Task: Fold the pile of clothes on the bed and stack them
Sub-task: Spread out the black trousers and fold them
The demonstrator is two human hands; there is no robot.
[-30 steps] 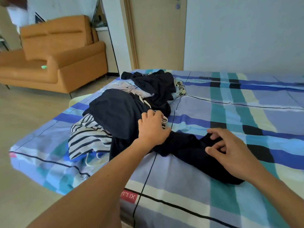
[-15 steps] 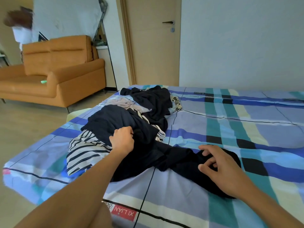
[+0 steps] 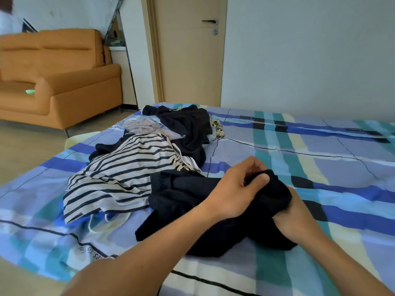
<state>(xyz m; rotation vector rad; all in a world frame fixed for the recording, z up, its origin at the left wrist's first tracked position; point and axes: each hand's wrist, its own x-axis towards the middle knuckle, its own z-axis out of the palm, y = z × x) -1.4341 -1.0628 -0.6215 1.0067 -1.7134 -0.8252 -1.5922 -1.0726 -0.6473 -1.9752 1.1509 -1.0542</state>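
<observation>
The only surface holding anything is the bed (image 3: 320, 167), covered in a blue, teal and cream plaid sheet. The pile of clothes (image 3: 171, 144) lies on its left half, unfolded and running from the far edge toward the near one. Four pieces can be counted in the pile: one black-and-white striped garment (image 3: 128, 167) spread on top at the near end, one pale pinkish garment (image 3: 145, 124) behind it, one crumpled dark garment (image 3: 188, 129) at the far end, and one floral-print piece (image 3: 218, 127) showing at the pile's right edge. More may lie beneath, which cannot be told. A fifth item, a navy garment (image 3: 192, 206), lies bunched just beside the pile on the near side, touching the striped piece. Two hands are on it. The left hand (image 3: 233, 189) grips a fold of the navy cloth, fingers curled and thumb pressed on top. The right hand (image 3: 292, 212) is wrapped in the same cloth from the knuckles on, so its fingers are hidden and its grip cannot be told. Beyond the bed stand one orange sofa (image 3: 64, 82) and one closed door (image 3: 190, 50).
</observation>
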